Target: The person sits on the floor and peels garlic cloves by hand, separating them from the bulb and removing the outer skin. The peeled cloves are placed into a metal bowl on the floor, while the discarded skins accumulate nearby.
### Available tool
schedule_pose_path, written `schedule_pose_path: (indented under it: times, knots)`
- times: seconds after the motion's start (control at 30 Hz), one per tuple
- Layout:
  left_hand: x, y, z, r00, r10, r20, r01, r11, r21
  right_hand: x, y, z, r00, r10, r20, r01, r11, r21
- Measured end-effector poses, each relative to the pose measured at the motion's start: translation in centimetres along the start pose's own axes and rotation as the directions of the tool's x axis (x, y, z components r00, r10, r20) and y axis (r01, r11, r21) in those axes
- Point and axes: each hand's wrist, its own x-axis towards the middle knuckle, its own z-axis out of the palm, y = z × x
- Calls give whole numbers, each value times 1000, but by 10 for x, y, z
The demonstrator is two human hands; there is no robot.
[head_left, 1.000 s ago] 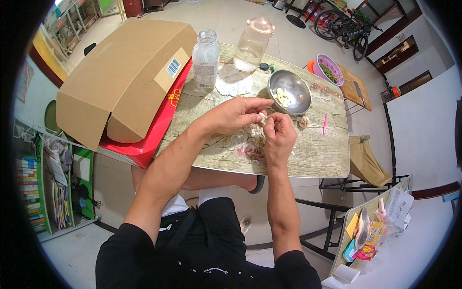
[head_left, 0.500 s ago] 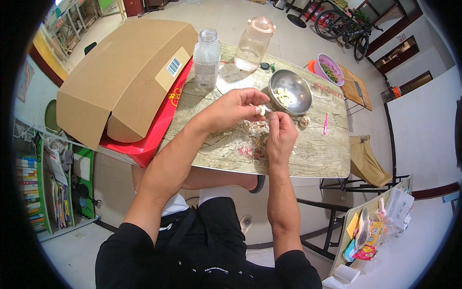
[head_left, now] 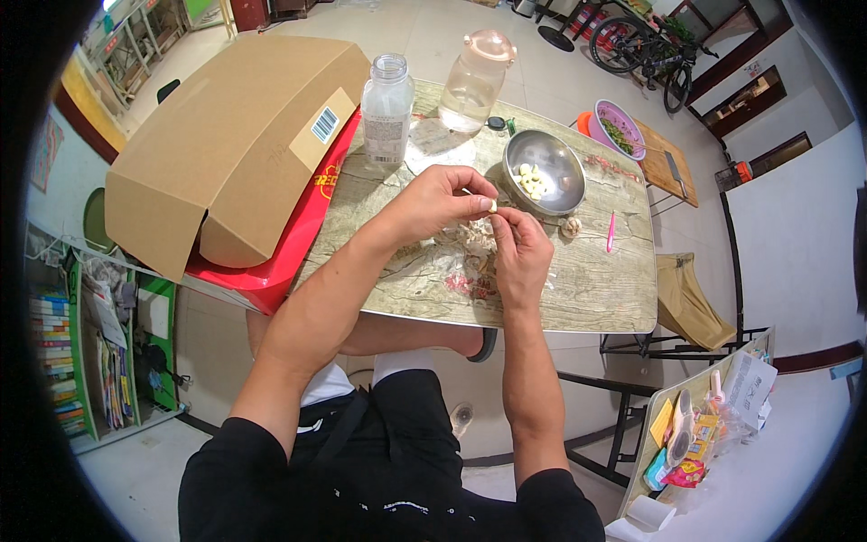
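garlic clove (head_left: 493, 207), one: likely light, firm, slick (probably bruises easily); hold by sides. left hand (head_left: 442, 202): pinching it. right hand (head_left: 525, 256): at its edge, grip unclear.

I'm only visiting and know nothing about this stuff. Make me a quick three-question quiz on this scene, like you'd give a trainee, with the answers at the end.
1. What lies inside the metal bowl?
a) green leaves
b) pale garlic cloves
c) clear water

2. True or false: the garlic bulb rests on the table, outside the metal bowl.

3. Fill in the blank: the thumb and fingers of the left hand hold a small pale ____.

Key:
1. b
2. True
3. garlic clove
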Motion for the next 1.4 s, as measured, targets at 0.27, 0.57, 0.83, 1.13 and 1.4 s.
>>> schedule_pose_path:
  times: [0.27,0.57,0.83,1.13,1.4]
  knots:
    - [-1,3,5,997,70,-25,-64,977,202,-2,6,0,984,174,29,-176,978,110]
    - [0,-1,5,998,67,-9,-63,969,239,-4,8,-4,944,316,90,-328,927,183]
    - [-4,9,4,999,-41,2,41,996,81,-3,8,-3,921,366,132,-388,848,361]
    - [-6,10,7,994,71,84,-91,960,264,-3,12,-4,914,367,172,-404,802,439]
    - [-7,13,11,992,13,126,-40,976,213,-2,8,-2,909,366,197,-412,731,544]
